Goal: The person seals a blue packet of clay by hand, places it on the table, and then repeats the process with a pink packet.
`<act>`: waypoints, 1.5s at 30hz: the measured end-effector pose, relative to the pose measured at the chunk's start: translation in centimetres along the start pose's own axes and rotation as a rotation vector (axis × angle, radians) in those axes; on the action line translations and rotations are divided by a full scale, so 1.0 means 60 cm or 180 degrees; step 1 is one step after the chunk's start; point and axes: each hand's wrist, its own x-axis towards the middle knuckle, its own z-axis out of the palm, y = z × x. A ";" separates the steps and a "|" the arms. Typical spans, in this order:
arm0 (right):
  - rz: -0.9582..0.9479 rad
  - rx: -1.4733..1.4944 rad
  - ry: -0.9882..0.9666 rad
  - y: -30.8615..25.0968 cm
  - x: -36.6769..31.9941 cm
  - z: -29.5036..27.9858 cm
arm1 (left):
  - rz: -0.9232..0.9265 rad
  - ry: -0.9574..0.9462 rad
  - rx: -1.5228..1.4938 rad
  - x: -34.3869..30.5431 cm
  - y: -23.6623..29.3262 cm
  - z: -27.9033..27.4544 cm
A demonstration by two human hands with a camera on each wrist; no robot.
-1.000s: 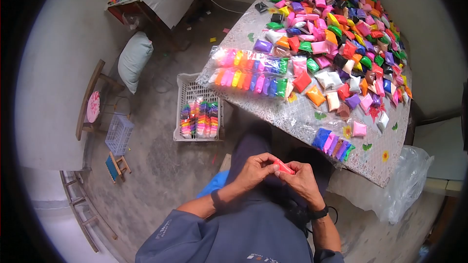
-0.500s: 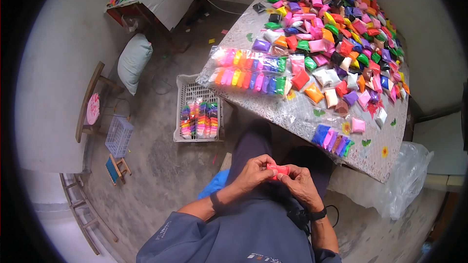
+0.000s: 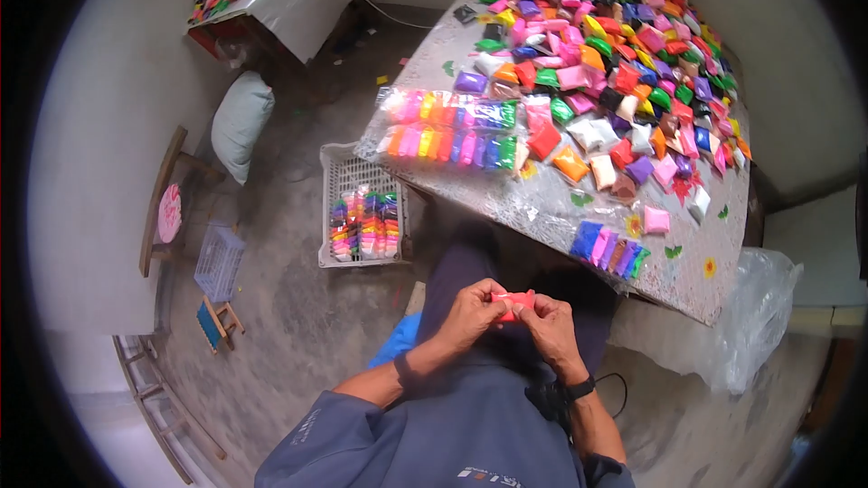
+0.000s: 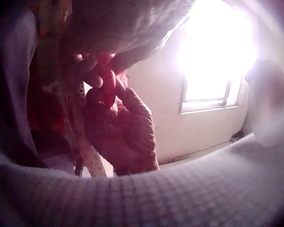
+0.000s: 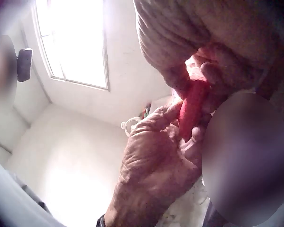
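Above the person's lap, both hands pinch a small red packet [image 3: 515,305] of soft-looking stuff. The left hand [image 3: 474,314] grips its left end with thumb and fingers, and the right hand [image 3: 553,330] pinches the right end. In the left wrist view the red packet [image 4: 109,87] glows between the fingertips of the two hands. Seen from the right wrist, the packet [image 5: 194,109] looks like a short, plump roll, partly covered by fingers. On the table corner nearest the hands lies a clear bag of coloured packets [image 3: 610,250], with a pink packet [image 3: 656,220] beside it.
The patterned table [image 3: 506,199] bears a large heap of loose coloured packets [image 3: 624,63] and two filled clear bags [image 3: 448,145]. A grey plastic crate [image 3: 364,262] with packed bags stands on the floor. Clear plastic sheeting [image 3: 759,325] hangs by the table's right side.
The red packet has turned from slanted to nearly level between the hands and shows more of its length. Both hands still hold it. The head view has shifted slightly, moving the table left.
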 end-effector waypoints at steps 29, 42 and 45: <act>-0.0519 0.0476 0.0358 0.029 -0.002 -0.013 | -0.0091 -0.0023 -0.0358 -0.001 -0.003 0.026; -0.0417 0.0704 0.0276 0.043 -0.003 -0.012 | 0.0075 0.0088 -0.0358 0.008 -0.006 0.025; -0.0427 0.0721 0.0286 0.046 -0.002 -0.014 | 0.0088 0.0072 -0.0338 0.006 -0.003 0.024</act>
